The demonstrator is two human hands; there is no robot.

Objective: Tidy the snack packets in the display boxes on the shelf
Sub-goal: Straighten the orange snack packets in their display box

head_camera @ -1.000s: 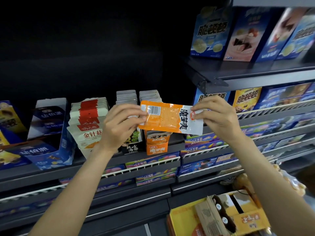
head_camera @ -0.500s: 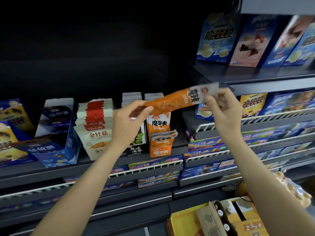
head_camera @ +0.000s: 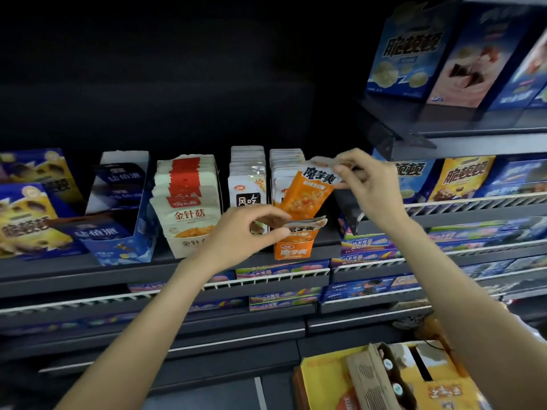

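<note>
My right hand (head_camera: 365, 184) pinches the top edge of an orange snack packet (head_camera: 306, 195), which hangs tilted with its lower end in the orange display box (head_camera: 293, 250). My left hand (head_camera: 251, 229) pinches the bent top of the front packet (head_camera: 305, 224) in that same box. Behind them stands a row of white-topped packets (head_camera: 285, 162). To the left stand a black-and-white packet box (head_camera: 248, 184) and a box of white-and-red packets (head_camera: 186, 202).
Blue cartons (head_camera: 118, 208) and yellow-blue boxes (head_camera: 26, 214) stand at the left of the shelf (head_camera: 88, 269). Blue and yellow biscuit boxes (head_camera: 464, 179) fill the wire-fronted shelves to the right. A yellow cardboard case (head_camera: 384, 380) sits low at the right.
The orange packet went from held flat between both hands to hanging upright into the orange box. My left hand let go of it and dropped to the front packet.
</note>
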